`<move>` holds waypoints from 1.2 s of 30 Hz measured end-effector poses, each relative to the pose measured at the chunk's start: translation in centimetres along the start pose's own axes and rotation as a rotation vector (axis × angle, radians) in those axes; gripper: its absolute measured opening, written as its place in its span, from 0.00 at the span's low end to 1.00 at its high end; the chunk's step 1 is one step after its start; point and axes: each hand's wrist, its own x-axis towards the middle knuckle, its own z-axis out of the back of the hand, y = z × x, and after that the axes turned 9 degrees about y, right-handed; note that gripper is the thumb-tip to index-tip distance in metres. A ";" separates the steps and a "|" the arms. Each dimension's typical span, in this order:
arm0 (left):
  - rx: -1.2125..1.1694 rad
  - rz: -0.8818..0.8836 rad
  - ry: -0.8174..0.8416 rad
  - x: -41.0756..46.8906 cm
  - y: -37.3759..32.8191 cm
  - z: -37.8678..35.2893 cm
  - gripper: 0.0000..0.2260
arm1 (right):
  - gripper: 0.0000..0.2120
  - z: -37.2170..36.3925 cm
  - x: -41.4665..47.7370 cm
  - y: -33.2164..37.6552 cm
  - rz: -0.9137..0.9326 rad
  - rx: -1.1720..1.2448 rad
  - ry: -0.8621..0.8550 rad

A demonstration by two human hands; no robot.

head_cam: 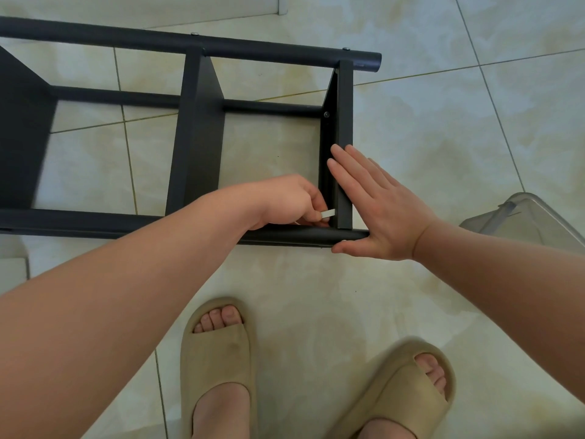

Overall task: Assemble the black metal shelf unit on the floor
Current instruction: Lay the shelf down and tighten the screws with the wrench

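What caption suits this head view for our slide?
Left hand pinches a small silver tool inside the black shelf unit while the flat right hand braces its end.

Brightness: pretty bright all over, soft even light, and even the black shelf frame (196, 131) keeps its detail.
Source: honestly can't pin it down; the floor tiles (443, 90) just look palest toward the far side.
Shadows: faint and fuzzy, with a soft grey patch on the tiles right of the right hand (383, 204).
Glare: mild sheen on the tiles, no hard hotspots.
Blur: left panel (22, 128) is smeared along its edge, and the right slipper (408, 388) has a hazy outline.
Distortion: wide-angle look, the far rail bows and the forearms balloon toward the near corners.
Sharpest: the middle, where the left hand (285, 198) pinches a small pale piece (328, 213), both crisp.
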 end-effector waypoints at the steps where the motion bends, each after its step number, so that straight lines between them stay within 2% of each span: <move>1: 0.011 0.000 -0.003 0.0 0.1 0.0 0.07 | 0.54 0.0 0.0 0.0 -0.001 0.001 0.001; 18: 0.084 0.052 0.013 0.3 0.1 0.1 0.07 | 0.54 0.3 -0.1 0.2 -0.005 0.020 0.040; 21: 0.243 0.119 -0.088 0.1 0.3 0.4 0.04 | 0.56 1.0 -0.2 0.4 -0.037 0.031 0.122; 25: 0.214 0.106 -0.266 -1.2 0.3 1.8 0.05 | 0.59 3.1 -0.1 0.5 -0.088 0.154 0.258; 31: 0.359 -0.068 -0.489 -2.0 -4.0 5.8 0.07 | 0.38 7.8 1.9 -1.2 -0.269 0.263 0.093; 36: 0.687 -0.085 -0.654 0.1 -7.8 10.9 0.05 | 0.39 11.2 7.1 -5.2 -0.390 0.271 0.095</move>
